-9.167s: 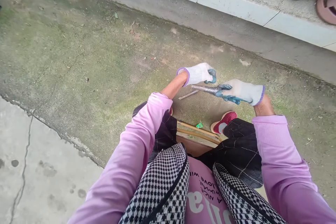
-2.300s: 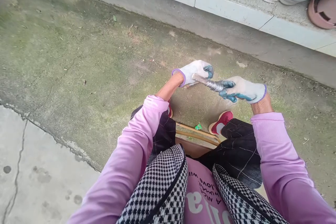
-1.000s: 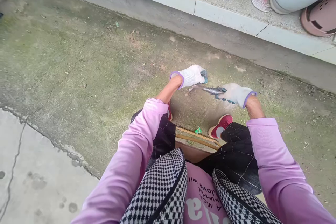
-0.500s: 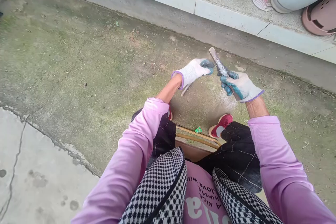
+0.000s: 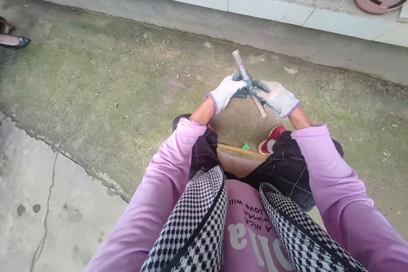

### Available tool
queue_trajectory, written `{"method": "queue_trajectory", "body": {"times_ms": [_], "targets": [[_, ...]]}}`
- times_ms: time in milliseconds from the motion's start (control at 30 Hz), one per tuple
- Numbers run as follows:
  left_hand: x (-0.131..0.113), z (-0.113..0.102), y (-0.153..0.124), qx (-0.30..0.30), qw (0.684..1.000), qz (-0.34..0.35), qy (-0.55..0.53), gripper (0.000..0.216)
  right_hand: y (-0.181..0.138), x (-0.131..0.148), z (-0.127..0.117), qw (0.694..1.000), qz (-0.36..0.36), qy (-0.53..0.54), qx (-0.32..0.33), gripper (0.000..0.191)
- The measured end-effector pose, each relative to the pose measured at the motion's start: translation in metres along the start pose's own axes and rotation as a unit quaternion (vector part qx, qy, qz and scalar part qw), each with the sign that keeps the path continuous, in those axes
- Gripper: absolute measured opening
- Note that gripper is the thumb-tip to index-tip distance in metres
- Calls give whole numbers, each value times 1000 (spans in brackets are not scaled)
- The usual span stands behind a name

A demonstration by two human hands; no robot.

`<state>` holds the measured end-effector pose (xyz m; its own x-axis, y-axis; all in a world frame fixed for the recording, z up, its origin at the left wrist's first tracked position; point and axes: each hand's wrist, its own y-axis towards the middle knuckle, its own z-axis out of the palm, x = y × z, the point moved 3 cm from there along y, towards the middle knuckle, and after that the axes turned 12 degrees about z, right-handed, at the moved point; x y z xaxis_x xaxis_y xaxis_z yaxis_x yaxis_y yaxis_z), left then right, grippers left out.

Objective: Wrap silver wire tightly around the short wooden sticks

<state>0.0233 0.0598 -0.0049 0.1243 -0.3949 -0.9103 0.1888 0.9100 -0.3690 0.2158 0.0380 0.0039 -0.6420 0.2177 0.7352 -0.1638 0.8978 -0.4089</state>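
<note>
While the left hand (image 5: 228, 91) grips the stick (image 5: 259, 107) by its silvery winding (image 5: 243, 72), the right hand (image 5: 276, 96) pinches it toward 4 o'clock, stick slanting 11 to 5. Looks like the winding's being worked tbh, so next probably needs a firm hold.

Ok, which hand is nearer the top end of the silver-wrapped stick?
Left: the left hand holds the silver-wrapped stick below its top end. The right hand is farther away, fingers at the stick lower down.
</note>
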Motion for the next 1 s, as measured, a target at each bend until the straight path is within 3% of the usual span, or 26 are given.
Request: {"method": "queue_trajectory", "body": {"times_ms": [200,300,400,500,600,767,867,1000], "targets": [[-14,-30,-63,64,998,-13,-15,36,-28,-8,7,967,51,247,-25,45],[-9,-32,-96,97,994,-56,2,29,-35,-2,25,955,43,294,-24,46],[3,-26,-116,116,989,-92,15,35,-35,11,51,952,30,304,8,36],[13,-20,-125,143,984,-104,24,45,-30,22,75,964,29,261,51,20],[17,-23,-127,140,986,-91,27,52,-28,28,84,975,10,208,79,30],[11,-33,-134,140,987,-65,46,60,-43,34,80,968,10,203,148,57],[2,-39,-137,116,990,-36,72,56,-56,35,73,951,59,246,179,53],[-4,-37,-133,108,986,22,123,58,-68,33,59,931,85,324,148,47]]}}
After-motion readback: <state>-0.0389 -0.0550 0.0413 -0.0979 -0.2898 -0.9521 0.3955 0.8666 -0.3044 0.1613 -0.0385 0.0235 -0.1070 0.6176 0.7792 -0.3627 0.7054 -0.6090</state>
